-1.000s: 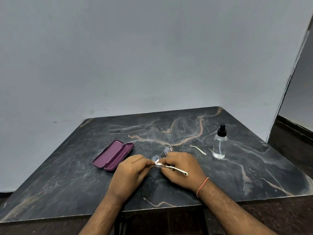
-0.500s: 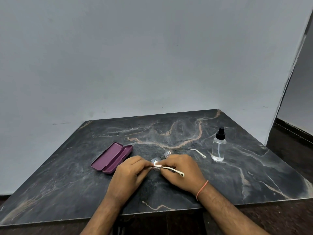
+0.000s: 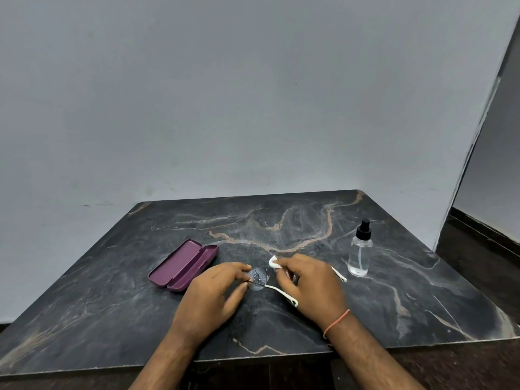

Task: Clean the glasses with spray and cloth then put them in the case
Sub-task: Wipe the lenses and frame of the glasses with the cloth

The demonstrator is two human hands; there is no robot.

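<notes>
Right hand (image 3: 311, 288) has lifted its white cloth (image 3: 274, 262) off the lens, up beyond the glasses (image 3: 258, 278)!

Cloth pinched in the right fingers (image 3: 281, 273); left hand (image 3: 215, 295) pinches the glasses at the frame's left end, low over the desk (image 3: 112, 305). Right of the glasses stands the spray bottle (image 3: 359, 250); left of them lies the open maroon case (image 3: 184, 264).

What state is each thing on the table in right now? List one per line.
glasses: arms unfolded, held just above the table.
cloth: bunched, pinched in the right hand.
left hand: pinches the glasses at the lens edge.
case: open, nothing inside.
spray bottle: upright, capped, untouched.
</notes>
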